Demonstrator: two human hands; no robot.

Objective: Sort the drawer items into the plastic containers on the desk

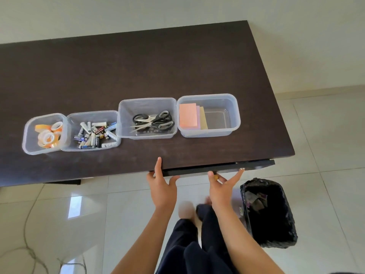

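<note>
Several clear plastic containers stand in a row on the dark desk (138, 66). The leftmost container (26, 139) holds tape rolls (49, 135). Beside it, a second container (116, 144) holds batteries (94, 135). The third (122, 107) holds scissors (156, 121), and the rightmost (235, 111) holds sticky note pads (188, 117). The drawer front (197, 170) sits nearly flush under the desk's near edge. My left hand (162, 182) presses against the drawer front with straight fingers. My right hand (223, 184) touches it further right, fingers spread, near the knob (242, 169).
A bin lined with a black bag (270, 212) stands on the tiled floor right of my legs, below the desk's right corner. The desk's right edge ends near the drawer. Thin cables lie on the floor at lower left.
</note>
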